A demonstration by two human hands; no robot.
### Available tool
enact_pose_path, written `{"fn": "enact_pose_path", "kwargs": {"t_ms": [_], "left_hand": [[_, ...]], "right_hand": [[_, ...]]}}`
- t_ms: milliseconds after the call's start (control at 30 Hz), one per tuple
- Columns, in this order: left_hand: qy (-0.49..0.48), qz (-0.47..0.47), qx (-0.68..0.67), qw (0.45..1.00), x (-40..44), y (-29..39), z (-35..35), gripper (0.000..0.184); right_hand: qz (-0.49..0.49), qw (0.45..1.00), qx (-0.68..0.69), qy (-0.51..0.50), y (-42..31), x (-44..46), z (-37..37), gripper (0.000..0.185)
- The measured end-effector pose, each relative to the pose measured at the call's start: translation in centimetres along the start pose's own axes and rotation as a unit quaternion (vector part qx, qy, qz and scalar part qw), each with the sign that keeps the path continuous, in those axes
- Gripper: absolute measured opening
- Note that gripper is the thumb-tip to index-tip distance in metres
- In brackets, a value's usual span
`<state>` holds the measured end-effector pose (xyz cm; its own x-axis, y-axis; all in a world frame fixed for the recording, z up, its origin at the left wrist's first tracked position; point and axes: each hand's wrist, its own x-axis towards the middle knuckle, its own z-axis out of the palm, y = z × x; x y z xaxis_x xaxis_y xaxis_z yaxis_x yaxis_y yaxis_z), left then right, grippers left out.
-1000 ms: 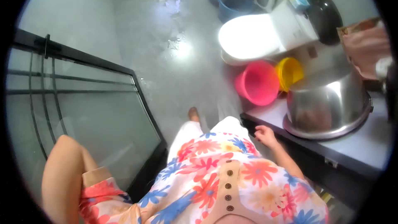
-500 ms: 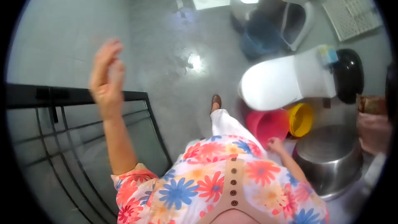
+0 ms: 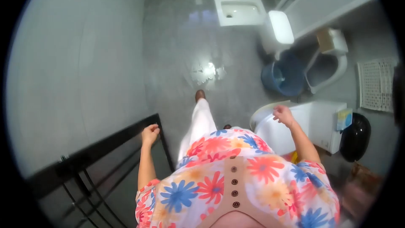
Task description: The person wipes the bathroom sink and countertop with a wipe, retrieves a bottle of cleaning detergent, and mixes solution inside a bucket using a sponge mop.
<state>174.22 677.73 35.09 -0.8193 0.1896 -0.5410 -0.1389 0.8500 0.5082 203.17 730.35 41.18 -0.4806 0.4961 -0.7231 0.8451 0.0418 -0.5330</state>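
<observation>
My left hand hangs low on the left with its fingers curled and nothing visible in them. It overlaps the corner of a black door frame; whether it touches the frame I cannot tell. Over the white toilet on the right is my right hand, its fingers loosely curled and holding nothing that shows. The toilet's tank carries a blue and yellow box. One brown shoe is forward on the grey floor.
Ahead lies a wet patch on the floor. Beyond it is a white squat toilet with a white cistern beside it. A blue bucket, a white folded frame and a black basin line the right side.
I have moved forward past the pink bucket and steel pot. My left hand has come down from its raised, open pose and curled. My right hand now shows over the toilet.
</observation>
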Motion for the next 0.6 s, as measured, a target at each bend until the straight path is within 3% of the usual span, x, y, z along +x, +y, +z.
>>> {"fn": "enact_pose_path", "kwargs": {"t_ms": [67, 400, 500, 600], "left_hand": [[-0.024, 0.002, 0.013, 1.0, 4.9, 3.4, -1.5, 0.027], [-0.063, 0.218, 0.114, 0.967, 27.3, 28.6, -4.1, 0.027], [-0.089, 0.206, 0.069, 0.972, 31.6, 33.1, -3.0, 0.025], [-0.127, 0.143, 0.08, 0.978, 35.4, 33.2, -1.4, 0.026]], "right_hand": [[0.03, 0.999, 0.011, -0.008, -1.7, 1.3, 0.5, 0.035], [0.159, 0.984, 0.072, -0.036, -7.5, 7.0, -1.1, 0.037], [0.201, 0.976, 0.059, -0.057, -9.2, 11.2, -3.4, 0.035], [0.201, 0.977, 0.061, -0.038, -12.5, 16.3, -7.6, 0.032]]}}
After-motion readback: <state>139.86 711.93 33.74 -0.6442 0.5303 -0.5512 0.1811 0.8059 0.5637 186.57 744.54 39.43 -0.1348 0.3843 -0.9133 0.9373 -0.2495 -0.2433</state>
